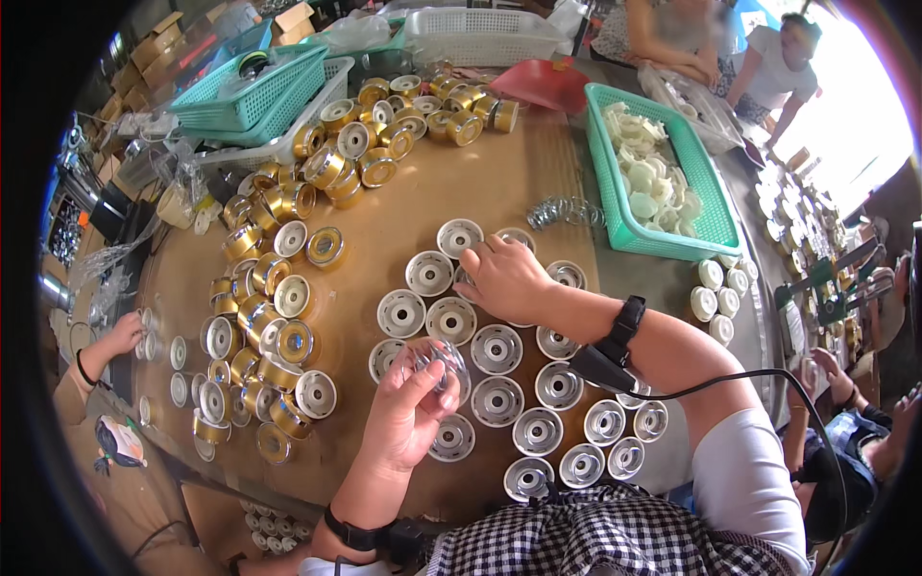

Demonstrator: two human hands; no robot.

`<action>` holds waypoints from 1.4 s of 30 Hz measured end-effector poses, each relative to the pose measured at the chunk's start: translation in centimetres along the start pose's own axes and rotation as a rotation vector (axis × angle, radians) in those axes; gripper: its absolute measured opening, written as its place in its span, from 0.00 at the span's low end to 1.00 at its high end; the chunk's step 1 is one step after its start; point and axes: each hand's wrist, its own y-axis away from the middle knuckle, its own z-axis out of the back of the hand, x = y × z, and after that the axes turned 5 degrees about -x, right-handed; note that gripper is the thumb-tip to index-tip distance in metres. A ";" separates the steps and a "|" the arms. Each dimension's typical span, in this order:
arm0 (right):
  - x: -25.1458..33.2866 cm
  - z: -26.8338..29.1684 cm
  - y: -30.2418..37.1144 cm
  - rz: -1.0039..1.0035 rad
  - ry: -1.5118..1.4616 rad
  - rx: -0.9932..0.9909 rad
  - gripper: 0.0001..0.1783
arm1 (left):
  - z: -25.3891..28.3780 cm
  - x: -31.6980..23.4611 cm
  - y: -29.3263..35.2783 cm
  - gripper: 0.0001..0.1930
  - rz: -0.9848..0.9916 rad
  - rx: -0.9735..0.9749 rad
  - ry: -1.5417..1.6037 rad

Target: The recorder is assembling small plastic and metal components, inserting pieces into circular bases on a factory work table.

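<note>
Shiny coiled metal springs (451,368) are bunched in my left hand (408,413), its fingers closed round them above the white round parts. My right hand (509,278) reaches over the far rows, fingers curled down between a white round part (428,274) and its neighbours. Whatever its fingertips pinch is hidden beneath them. Around both hands stand many white-rimmed round parts (497,349) with a ring-shaped recess and a centre hole, set in loose rows. A pile of loose springs (567,211) lies beyond my right hand.
Gold-coloured round parts (327,247) are heaped at the left and far side. A green basket (624,226) of whitish plastic pieces stands at the right, a red dustpan (543,84) at the back. A black cable (711,381) runs from my right wrist. Another person's hand (127,331) is at the far left.
</note>
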 end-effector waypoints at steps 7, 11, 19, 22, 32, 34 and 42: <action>1.8 2.6 -0.3 -0.030 0.126 0.164 0.31 | 0.4 -0.5 0.1 0.16 -0.162 -0.039 -0.110; 5.5 7.6 0.3 -0.325 -0.651 0.034 0.32 | 1.3 -0.4 0.0 0.18 -0.441 -0.047 -0.636; 9.1 10.4 3.5 -0.518 -1.305 0.393 0.28 | 3.0 1.4 -0.1 0.29 -1.135 -0.154 -1.364; 8.9 10.8 4.1 -0.479 -1.316 0.413 0.24 | 1.7 1.7 0.9 0.31 -1.101 -0.176 -1.458; 9.5 11.1 7.0 0.108 -0.791 -0.054 0.17 | 0.3 -0.5 2.2 0.32 0.253 0.019 -0.147; 9.2 10.9 7.6 0.463 -0.633 -0.121 0.23 | 0.2 -0.6 2.4 0.33 0.440 -0.143 -0.160; 8.3 11.3 7.2 -0.725 -1.867 0.547 0.34 | -0.5 0.4 3.4 0.23 -0.473 -0.003 -0.685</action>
